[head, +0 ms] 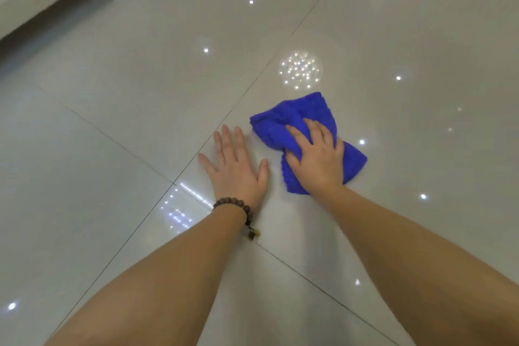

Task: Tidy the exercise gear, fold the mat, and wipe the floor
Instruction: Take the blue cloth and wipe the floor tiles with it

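Wiping the floor [140, 93], the soft, light cloth [297, 121] is gripped mid-fold by the right hand [317, 157]; the left hand [236, 166] is laid flat at 9 o'clock.

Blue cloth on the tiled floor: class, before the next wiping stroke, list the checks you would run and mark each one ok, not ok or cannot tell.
1. Right hand has hold of the blue cloth: ok, its fingers curl into the bunched fabric.
2. Cloth lies on the floor: ok.
3. Cloth spread flat for full contact: not ok, it is crumpled.
4. Left hand braced clear of the cloth: ok, flat on the tile beside it, not touching.
5. Beaded bracelet clear of the cloth: ok, on the left wrist.
6. Cloth damp or floor dirty: cannot tell.
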Motion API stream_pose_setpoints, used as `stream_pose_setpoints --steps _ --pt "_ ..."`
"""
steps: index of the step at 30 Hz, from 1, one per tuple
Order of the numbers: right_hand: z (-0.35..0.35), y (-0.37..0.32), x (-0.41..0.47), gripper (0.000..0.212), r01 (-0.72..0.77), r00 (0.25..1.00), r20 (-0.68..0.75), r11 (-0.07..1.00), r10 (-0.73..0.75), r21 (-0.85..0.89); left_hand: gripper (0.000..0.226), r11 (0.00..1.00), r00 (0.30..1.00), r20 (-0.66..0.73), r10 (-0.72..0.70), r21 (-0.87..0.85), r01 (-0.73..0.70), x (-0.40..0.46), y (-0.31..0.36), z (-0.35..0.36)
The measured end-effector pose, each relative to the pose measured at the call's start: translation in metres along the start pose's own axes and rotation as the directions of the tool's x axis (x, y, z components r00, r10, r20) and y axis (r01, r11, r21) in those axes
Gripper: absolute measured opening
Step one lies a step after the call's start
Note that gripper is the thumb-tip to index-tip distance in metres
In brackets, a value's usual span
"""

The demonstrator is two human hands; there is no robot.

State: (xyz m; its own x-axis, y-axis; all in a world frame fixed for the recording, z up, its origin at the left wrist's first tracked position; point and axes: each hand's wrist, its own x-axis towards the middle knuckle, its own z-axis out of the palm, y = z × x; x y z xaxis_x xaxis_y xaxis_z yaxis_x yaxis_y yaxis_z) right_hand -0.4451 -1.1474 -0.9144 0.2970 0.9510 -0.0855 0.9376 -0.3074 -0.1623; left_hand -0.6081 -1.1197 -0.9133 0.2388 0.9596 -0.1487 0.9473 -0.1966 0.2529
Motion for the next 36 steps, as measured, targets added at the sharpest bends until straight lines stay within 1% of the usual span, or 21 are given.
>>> stream_pose_setpoints --steps 2,4,6,8,9,10,12,13,14,16,17,18,20,22,23,26,29,30,32,34,36 --pt "-0.007 0.035 -0.008 0.059 0.118 0.993 0.017 0.993 -0.118 -0.004 0.084 0.993 0.992 -0.053 -0.112 0.018 0.113 -0.026 -0.037 -0.010" --pt "-0.010 0.067 -0.016 0.059 0.070 0.997 -0.017 0.998 -0.070 -0.003 0.089 0.966 0.968 -0.013 -0.250 0.059 0.250 -0.064 -0.079 -0.015" --pt "-0.011 0.079 -0.018 0.056 -0.239 0.965 -0.099 0.970 0.242 0.040 0.091 0.951 0.951 0.085 -0.296 0.113 0.286 -0.094 -0.105 -0.013" --pt "-0.011 0.055 -0.005 0.055 -0.611 0.769 -0.105 0.773 0.631 0.171 0.091 0.951 0.953 0.105 -0.285 0.154 0.268 -0.102 -0.111 -0.005" --pt "-0.010 0.029 0.005 0.056 -0.720 0.662 -0.069 0.658 0.747 0.218 0.092 0.950 0.953 0.102 -0.285 0.161 0.267 -0.101 -0.110 -0.003" --pt "-0.005 -0.004 0.011 0.056 -0.741 0.644 -0.035 0.634 0.764 0.220 0.092 0.950 0.953 0.103 -0.285 0.165 0.266 -0.100 -0.110 -0.003" --pt "0.009 -0.077 0.009 0.057 -0.498 0.856 -0.070 0.853 0.512 0.153 0.092 0.951 0.958 0.096 -0.272 0.177 0.252 -0.099 -0.110 -0.003" --pt "0.017 -0.114 0.001 0.058 -0.243 0.966 -0.071 0.965 0.250 0.097 0.092 0.950 0.957 0.100 -0.273 0.184 0.252 -0.098 -0.112 -0.004" --pt "0.024 -0.147 -0.010 0.058 0.071 0.997 -0.011 0.996 -0.070 0.047 0.093 0.947 0.953 0.113 -0.282 0.192 0.258 -0.098 -0.112 -0.004" --pt "0.026 -0.180 -0.026 0.060 0.575 0.792 0.202 0.815 -0.576 0.067 0.092 0.948 0.949 0.146 -0.280 0.200 0.249 -0.096 -0.112 -0.004" --pt "0.023 -0.177 -0.022 0.060 0.685 0.688 0.232 0.721 -0.687 0.102 0.091 0.951 0.952 0.150 -0.268 0.197 0.237 -0.095 -0.112 -0.004" --pt "0.020 -0.164 -0.013 0.060 0.726 0.653 0.202 0.679 -0.730 0.106 0.090 0.954 0.954 0.144 -0.263 0.188 0.234 -0.095 -0.111 -0.005" --pt "0.018 -0.113 0.009 0.059 0.610 0.786 0.086 0.791 -0.612 0.049 0.092 0.951 0.955 0.112 -0.274 0.179 0.252 -0.096 -0.111 -0.006" --pt "0.009 -0.037 0.034 0.062 0.241 0.970 -0.038 0.970 -0.240 0.026 0.094 0.950 0.955 0.092 -0.282 0.169 0.264 -0.097 -0.110 -0.006" --pt "0.000 0.000 0.043 0.063 0.043 0.997 -0.061 0.999 -0.041 0.033 0.094 0.951 0.956 0.085 -0.282 0.160 0.266 -0.097 -0.109 -0.007" --pt "-0.023 0.057 0.057 0.063 -0.326 0.943 -0.045 0.941 0.330 0.088 0.094 0.955 0.959 0.075 -0.274 0.141 0.262 -0.098 -0.107 -0.008" --pt "-0.011 0.006 0.063 0.060 -0.469 0.871 -0.084 0.871 0.484 0.147 0.094 0.953 0.960 0.054 -0.276 0.148 0.266 -0.098 -0.107 -0.005" --pt "-0.004 -0.028 0.054 0.059 -0.406 0.902 -0.098 0.903 0.421 0.138 0.093 0.952 0.960 0.052 -0.274 0.154 0.263 -0.097 -0.108 -0.004" --pt "0.019 -0.100 0.016 0.060 -0.040 0.995 -0.093 0.998 0.045 0.053 0.094 0.952 0.961 0.060 -0.270 0.168 0.257 -0.097 -0.110 -0.004" --pt "0.033 -0.153 -0.028 0.061 0.455 0.890 0.034 0.891 -0.454 -0.005 0.093 0.952 0.961 0.067 -0.269 0.171 0.255 -0.097 -0.110 -0.004" --pt "0.030 -0.155 -0.035 0.062 0.668 0.735 0.129 0.744 -0.665 0.026 0.090 0.956 0.964 0.055 -0.259 0.157 0.248 -0.097 -0.108 -0.005"
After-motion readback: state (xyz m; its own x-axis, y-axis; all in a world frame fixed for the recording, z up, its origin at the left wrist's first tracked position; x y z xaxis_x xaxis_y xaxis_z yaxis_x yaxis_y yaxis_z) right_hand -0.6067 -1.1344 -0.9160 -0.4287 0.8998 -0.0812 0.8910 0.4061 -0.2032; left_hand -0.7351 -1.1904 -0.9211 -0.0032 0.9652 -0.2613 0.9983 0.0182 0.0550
